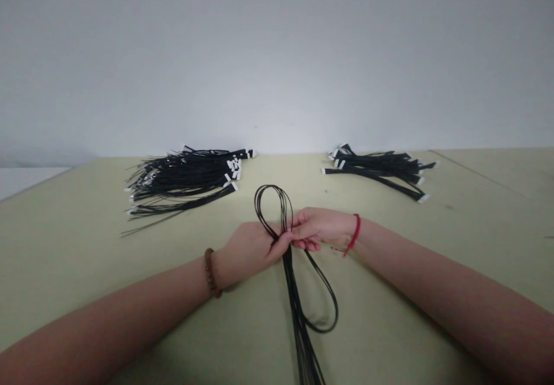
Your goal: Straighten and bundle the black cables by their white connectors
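A bundle of thin black wires [296,304] hangs down toward me from between my hands, its lower end cut off by the frame edge. The wires rise in an upright loop above the grip, and a second loop swings out to the right below it. My left hand [253,247] is closed, thumb pressed on the wires where they cross. Fingertips of my right hand [318,227] pinch the same wires right beside the left thumb, and the two hands touch. Some of the fingers behind the wires are hidden.
At the back left of the pale table [389,316] lies a large pile of black wire harnesses [182,177] with white connectors. A smaller pile of black cables [381,165] with white connectors at both ends lies back right. A plain wall [277,56] stands behind.
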`<state>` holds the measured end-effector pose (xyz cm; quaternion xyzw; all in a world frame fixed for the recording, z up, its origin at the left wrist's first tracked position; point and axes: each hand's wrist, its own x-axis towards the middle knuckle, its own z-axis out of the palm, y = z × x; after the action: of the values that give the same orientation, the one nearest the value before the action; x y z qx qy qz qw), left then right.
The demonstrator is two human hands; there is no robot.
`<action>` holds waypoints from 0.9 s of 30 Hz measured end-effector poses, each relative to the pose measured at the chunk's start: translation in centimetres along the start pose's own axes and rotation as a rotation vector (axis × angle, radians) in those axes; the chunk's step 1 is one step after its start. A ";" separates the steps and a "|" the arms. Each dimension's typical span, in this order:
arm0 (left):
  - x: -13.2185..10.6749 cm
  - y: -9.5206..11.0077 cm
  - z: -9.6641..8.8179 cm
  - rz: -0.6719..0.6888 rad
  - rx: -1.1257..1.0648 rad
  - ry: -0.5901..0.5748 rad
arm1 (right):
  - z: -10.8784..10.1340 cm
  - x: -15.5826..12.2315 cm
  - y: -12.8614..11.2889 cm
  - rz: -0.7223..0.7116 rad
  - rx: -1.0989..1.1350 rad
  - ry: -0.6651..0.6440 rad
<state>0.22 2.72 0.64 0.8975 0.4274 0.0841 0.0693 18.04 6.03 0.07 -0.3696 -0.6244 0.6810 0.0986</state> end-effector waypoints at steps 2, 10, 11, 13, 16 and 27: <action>0.2 -0.1 -0.1 -0.005 -0.042 0.007 | 0.1 -0.1 0.1 -0.020 0.048 0.008; -0.3 -1.5 0.0 -0.039 -0.169 0.025 | 0.4 -0.7 -0.6 -0.056 0.166 0.022; -0.3 -1.6 0.1 -0.046 -0.178 0.035 | 0.3 -1.0 -0.9 -0.071 0.169 0.039; -0.4 -1.8 0.2 -0.057 -0.198 0.051 | 0.3 -1.4 -1.3 -0.095 0.155 0.072; -0.4 -1.8 0.0 -0.059 -0.234 0.063 | 0.6 -1.4 -1.5 -0.115 0.086 0.113; -0.3 -1.9 -0.4 -0.096 -0.399 0.096 | 0.9 -1.7 -1.7 -0.287 -0.421 0.437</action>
<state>-1.46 3.67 0.66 0.8394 0.4475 0.2063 0.2291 18.12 4.66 2.26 -0.4277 -0.7611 0.4208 0.2465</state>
